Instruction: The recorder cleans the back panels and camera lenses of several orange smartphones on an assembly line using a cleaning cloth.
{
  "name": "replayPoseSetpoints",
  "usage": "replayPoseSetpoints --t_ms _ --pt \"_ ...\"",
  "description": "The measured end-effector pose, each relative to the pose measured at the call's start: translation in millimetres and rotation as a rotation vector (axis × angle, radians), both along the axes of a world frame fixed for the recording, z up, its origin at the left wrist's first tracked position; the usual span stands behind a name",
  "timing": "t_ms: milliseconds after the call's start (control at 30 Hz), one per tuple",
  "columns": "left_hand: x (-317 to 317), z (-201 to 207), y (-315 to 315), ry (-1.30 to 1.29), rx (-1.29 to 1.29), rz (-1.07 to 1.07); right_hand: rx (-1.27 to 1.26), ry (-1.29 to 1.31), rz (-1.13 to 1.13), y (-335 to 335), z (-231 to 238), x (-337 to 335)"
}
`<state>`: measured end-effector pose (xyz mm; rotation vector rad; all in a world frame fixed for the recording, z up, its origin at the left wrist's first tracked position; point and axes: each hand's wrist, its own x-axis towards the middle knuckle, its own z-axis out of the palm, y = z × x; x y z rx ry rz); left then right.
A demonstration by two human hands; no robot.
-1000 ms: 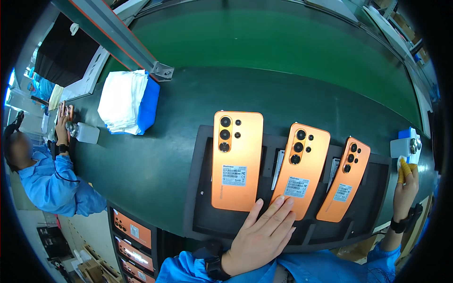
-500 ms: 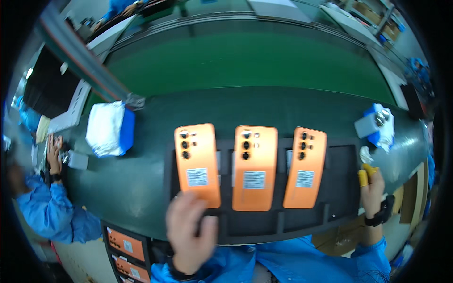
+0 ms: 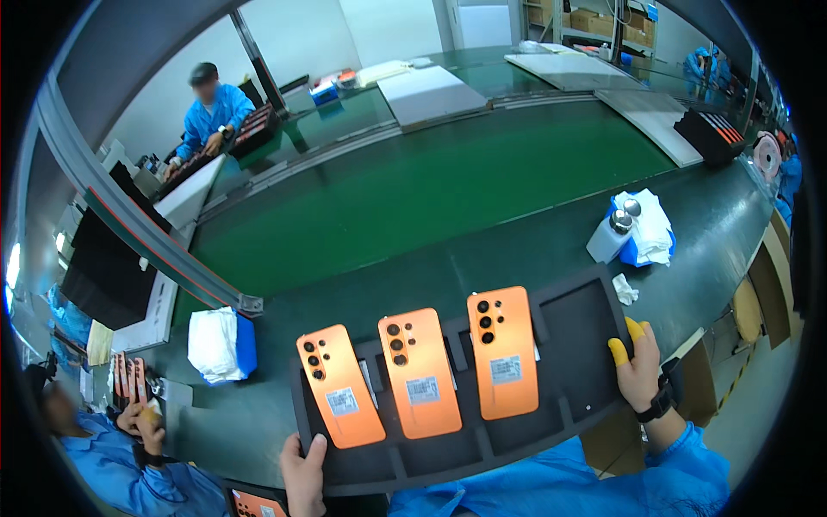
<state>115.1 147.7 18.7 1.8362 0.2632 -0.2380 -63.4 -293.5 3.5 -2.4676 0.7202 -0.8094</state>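
Note:
A black tray [image 3: 579, 332] with several compartments slants in front of me, its right end farther away than its left. Three orange smartphones [image 3: 419, 353] lie in it, backs up, each with dark camera lenses and a white label. My left hand [image 3: 303, 474] grips the tray's near left corner, thumb on top, close to the leftmost phone [image 3: 351, 366]. On the right edge, my right hand [image 3: 639, 370] holds the tray, with yellow finger cots on two fingers. The compartment beside the rightmost phone [image 3: 508, 336] contains no phone. The fingers under the tray are hidden.
Beyond the tray runs a green conveyor belt [image 3: 388, 189]. White wipes in a blue box [image 3: 215, 345] stand left; a pump bottle [image 3: 607, 241] and more wipes [image 3: 650, 228] stand right, near a crumpled tissue [image 3: 625, 289]. A co-worker [image 3: 129, 457] sits close at left.
My left hand has moved from the leftmost phone's lower end to the tray's corner. The tray now slants, right end away from me. My view has tipped upward, showing more of the room.

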Motion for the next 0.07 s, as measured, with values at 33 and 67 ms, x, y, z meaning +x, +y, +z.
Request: replayPoseSetpoints --t_ms 33,67 --pt "-1.4 -7.5 5.5 -0.081 -0.054 0.011 -0.057 -0.059 0.011 -1.3 -1.8 -0.9" --pt "-3.4 -10.8 7.4 -0.158 -0.107 0.018 -0.03 -0.124 0.005 -0.6 -0.1 -0.9"
